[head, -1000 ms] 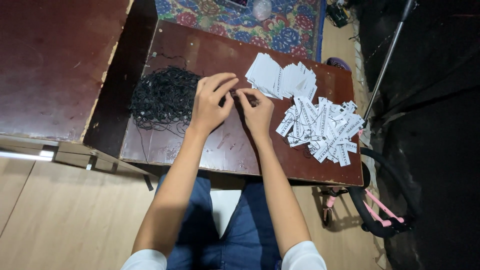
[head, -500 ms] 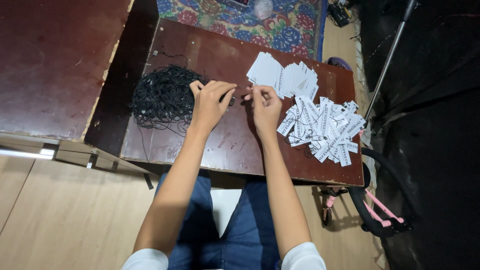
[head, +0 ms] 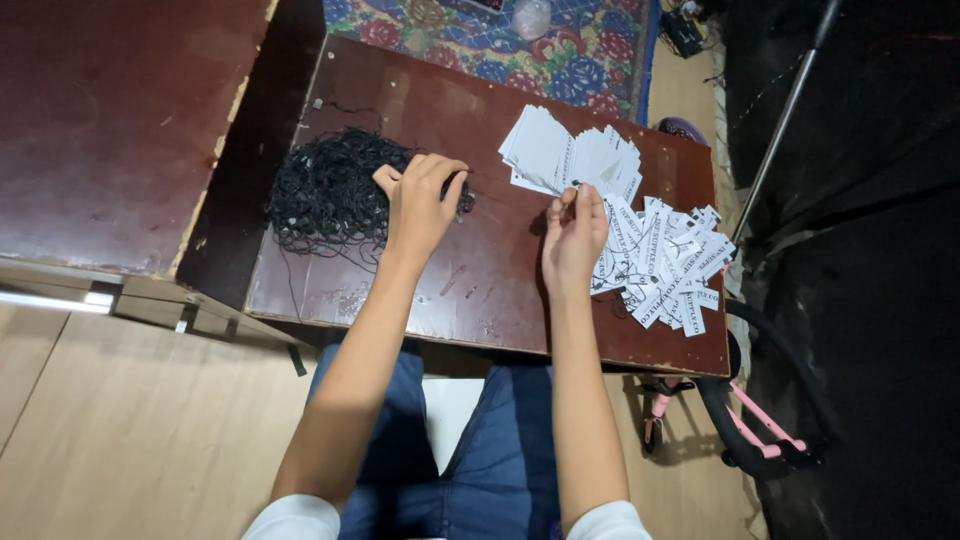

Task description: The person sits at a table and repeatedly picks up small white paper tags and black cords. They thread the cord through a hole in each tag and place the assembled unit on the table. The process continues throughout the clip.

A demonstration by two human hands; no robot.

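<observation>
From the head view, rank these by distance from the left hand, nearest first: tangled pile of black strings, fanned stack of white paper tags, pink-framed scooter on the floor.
1. Tangled pile of black strings: under the left hand, at the table's left end.
2. Fanned stack of white paper tags: farther right, on the table's far side.
3. Pink-framed scooter: on the floor, past the table's right end.

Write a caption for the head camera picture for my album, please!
Left hand on a heap of black strings, right hand by white paper tags on a brown table.
</observation>
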